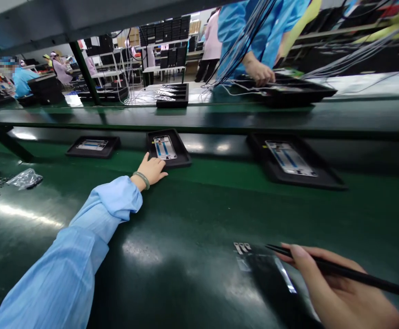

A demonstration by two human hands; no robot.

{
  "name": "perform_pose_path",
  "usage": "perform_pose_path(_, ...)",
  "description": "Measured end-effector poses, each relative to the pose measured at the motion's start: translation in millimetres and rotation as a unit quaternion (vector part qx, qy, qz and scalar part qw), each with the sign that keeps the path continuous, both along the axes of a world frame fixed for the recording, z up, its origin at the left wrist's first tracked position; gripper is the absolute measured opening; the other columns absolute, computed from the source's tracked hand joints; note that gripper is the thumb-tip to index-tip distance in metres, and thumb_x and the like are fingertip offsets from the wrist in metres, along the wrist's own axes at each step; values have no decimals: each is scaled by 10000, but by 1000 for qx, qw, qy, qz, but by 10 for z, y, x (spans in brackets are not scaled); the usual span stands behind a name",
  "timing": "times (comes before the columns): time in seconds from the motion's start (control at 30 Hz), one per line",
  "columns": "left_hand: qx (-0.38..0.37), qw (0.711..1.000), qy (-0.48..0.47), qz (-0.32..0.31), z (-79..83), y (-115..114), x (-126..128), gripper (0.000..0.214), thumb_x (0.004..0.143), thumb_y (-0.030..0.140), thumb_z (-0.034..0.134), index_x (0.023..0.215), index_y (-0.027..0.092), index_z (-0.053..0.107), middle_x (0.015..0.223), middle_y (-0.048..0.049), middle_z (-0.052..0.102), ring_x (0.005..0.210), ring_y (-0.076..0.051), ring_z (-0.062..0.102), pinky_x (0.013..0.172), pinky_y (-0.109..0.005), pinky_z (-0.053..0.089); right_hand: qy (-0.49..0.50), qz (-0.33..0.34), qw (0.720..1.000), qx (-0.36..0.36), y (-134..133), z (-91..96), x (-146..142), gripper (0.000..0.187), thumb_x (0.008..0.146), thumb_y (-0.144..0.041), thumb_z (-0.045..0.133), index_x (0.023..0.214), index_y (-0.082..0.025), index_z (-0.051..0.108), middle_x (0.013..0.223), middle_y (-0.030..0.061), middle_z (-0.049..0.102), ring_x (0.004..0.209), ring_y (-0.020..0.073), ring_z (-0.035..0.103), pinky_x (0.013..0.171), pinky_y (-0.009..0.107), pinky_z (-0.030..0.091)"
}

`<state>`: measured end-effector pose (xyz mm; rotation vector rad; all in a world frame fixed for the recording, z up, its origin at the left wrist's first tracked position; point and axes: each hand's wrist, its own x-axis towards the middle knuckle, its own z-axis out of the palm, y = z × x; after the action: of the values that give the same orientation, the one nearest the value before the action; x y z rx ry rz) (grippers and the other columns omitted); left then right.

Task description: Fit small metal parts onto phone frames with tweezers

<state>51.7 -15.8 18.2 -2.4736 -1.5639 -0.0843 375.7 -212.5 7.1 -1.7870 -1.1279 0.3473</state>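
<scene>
My left hand (152, 170) reaches forward with its fingers spread, at the near edge of a black tray (182, 154). In that tray lies a silver phone frame (165, 147) with blue strips. Black tweezers (343, 270) are gripped in my right hand (336, 285), their tips pointing left. Close to the tips, several small pale parts (242, 247) sit at the top of a clear film sheet (284, 274) on the green bench. Whether the fingertips of my left hand touch the tray I cannot tell.
Two more black trays, one on the left (112, 145) and one on the right (326, 176), hold similar frames. A clear plastic bag (25, 178) lies at far left. Beyond a raised ledge (134, 118), a person in blue handles things in a black box (295, 93). Cables hang there.
</scene>
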Motion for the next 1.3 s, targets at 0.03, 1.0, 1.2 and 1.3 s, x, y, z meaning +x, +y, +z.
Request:
perform_pose_path(0.03, 0, 1000, 5, 7, -11, 4, 73, 307, 917, 363, 491, 1121, 142, 548, 1105, -76, 597, 1086, -222, 530, 1042, -489, 282, 5, 2, 1000, -14, -8, 36, -12, 273, 666, -586, 631, 737, -323, 626, 693, 61, 685, 709, 374, 658, 658, 571, 513)
perform_pose_path(1.0, -187, 953, 61, -231, 471, -2746, 264, 13, 776, 166, 630, 766, 166, 621, 758, -35, 630, 681, -203, 583, 652, -335, 455, 211, 91, 971, -69, 339, -102, -60, 221, 697, -334, 700, 809, -176, 593, 513, -20, 603, 424, 163, 622, 385, 212, 512)
perform_pose_path(1.2, -170, 943, -73, -276, 364, -2130, 870, 336, 875, 394, 551, 1150, 201, 548, 1188, -84, 557, 1092, -235, 505, 883, -373, 425, 214, 102, 968, -88, 349, -134, -67, 206, 696, -326, 692, 807, -185, 592, 515, -20, 612, 416, 152, 610, 379, 209, 509)
perform_pose_path(1.3, -138, 947, -61, -283, 131, -1848, 1158, 505, 868, 523, 488, 1302, 268, 448, 1410, -134, 383, 1290, -309, 340, 922, -478, 385, 220, 102, 966, -92, 340, -128, -68, 203, 687, -310, 701, 803, -185, 593, 507, -25, 609, 410, 140, 603, 383, 194, 506)
